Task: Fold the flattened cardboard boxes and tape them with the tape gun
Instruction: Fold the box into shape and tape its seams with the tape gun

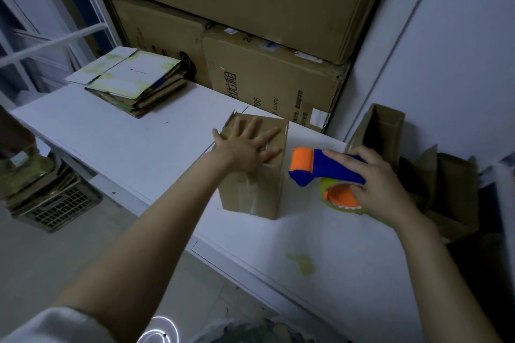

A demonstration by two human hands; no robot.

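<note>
A small folded cardboard box (252,192) stands on the white table (117,145), with clear tape running over its top and down its near side. My left hand (245,145) lies flat on the box top, fingers spread. Just right of the box, my right hand (381,184) grips a blue and orange tape gun (320,167) by its handle, and the roll of tape rests near the tabletop. A stack of flattened cardboard boxes (131,81) lies at the table's far left corner.
Big brown cartons (267,75) are stacked against the wall behind the table. Opened cardboard boxes (390,131) stand off the table's right end. A black crate with flattened cardboard (53,200) sits on the floor at left. A green smear (302,263) marks the table's near part.
</note>
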